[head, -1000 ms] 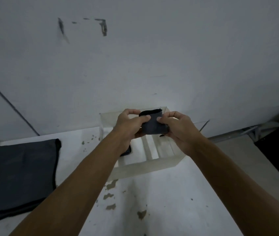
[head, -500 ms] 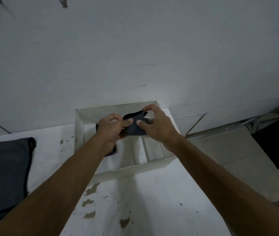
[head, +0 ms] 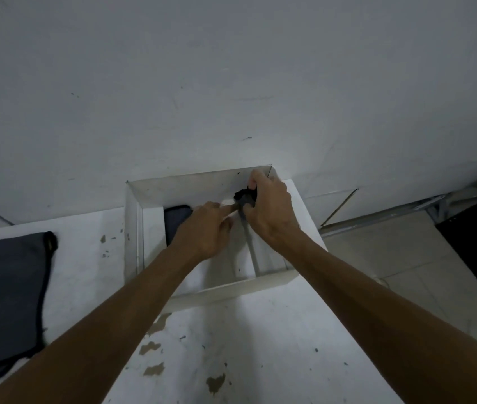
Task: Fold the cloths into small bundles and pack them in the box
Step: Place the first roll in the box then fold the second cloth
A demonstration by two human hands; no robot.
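Right hand: our right hand curls its fingers and thumb around a small dark folded cloth bundle, gripping it at the far right of the box.
Left hand: our left hand reaches in beside it — the index finger points straight out and touches the bundle's lower left edge; the other fingers look loosely bent, holding nothing.
Bundle: it sits low inside the shallow white cardboard box with dividers, by the far wall and at the divider strip; we cannot tell which compartment it is going into.
Box: it lies open on the white table with chipped paint, its far side against the pale grey wall.
Packed cloth: a dark blue folded cloth already lies in a left compartment, partly hidden by our left wrist.
Waiting cloths: a flat stack of dark grey-blue cloths lies on the table's left edge — well apart from the box.
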